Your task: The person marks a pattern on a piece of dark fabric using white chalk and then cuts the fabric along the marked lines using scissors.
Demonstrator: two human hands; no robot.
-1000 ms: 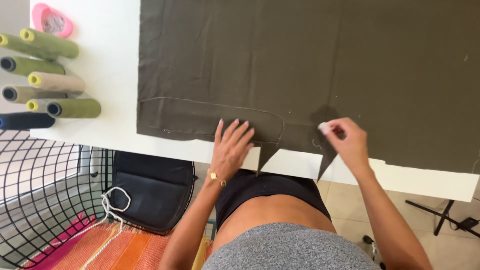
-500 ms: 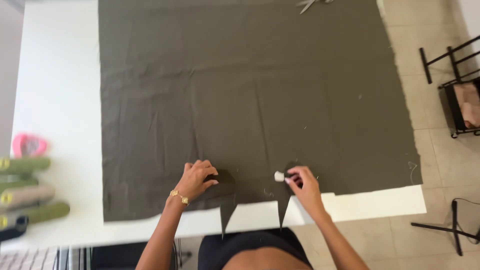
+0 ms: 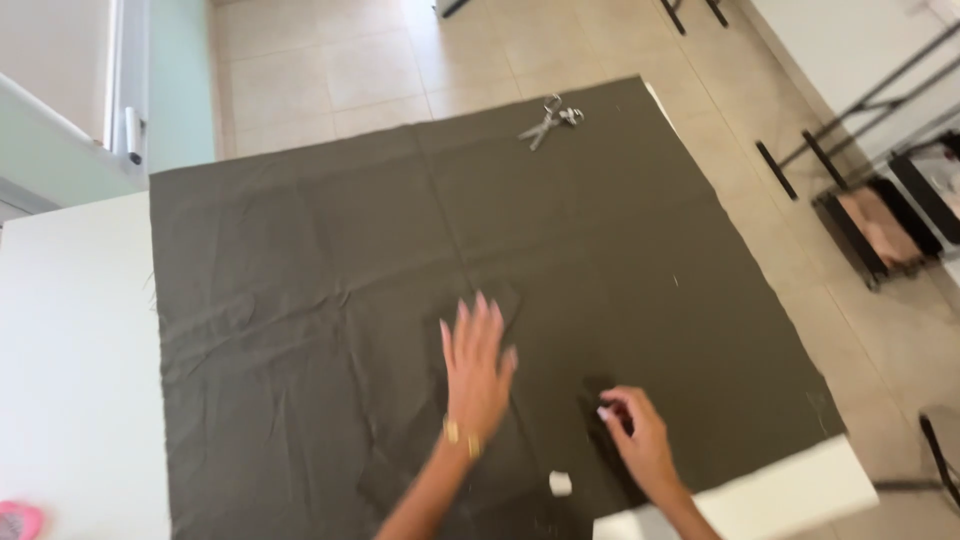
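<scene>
A large dark olive fabric (image 3: 300,300) lies spread over a white table (image 3: 70,380). My left hand (image 3: 478,372) rests flat on it with fingers spread, on a smaller cut piece of the same cloth (image 3: 500,310) near the middle. My right hand (image 3: 637,435) is curled to its right, fingertips pinching a dark fold of the cut piece (image 3: 598,392). A small white chalk block (image 3: 560,483) lies loose on the fabric between my wrists. A gold bracelet sits on my left wrist.
Metal scissors (image 3: 547,120) lie on the fabric's far edge. A pink object (image 3: 15,520) shows at the table's near left corner. Black-framed chairs (image 3: 870,215) stand on the tiled floor to the right. A pale green wall is at the far left.
The view swung up over the table. Both hands moved from the near cut edge toward the fabric's middle, bringing the cut piece. The chalk left my right hand and now lies on the cloth.
</scene>
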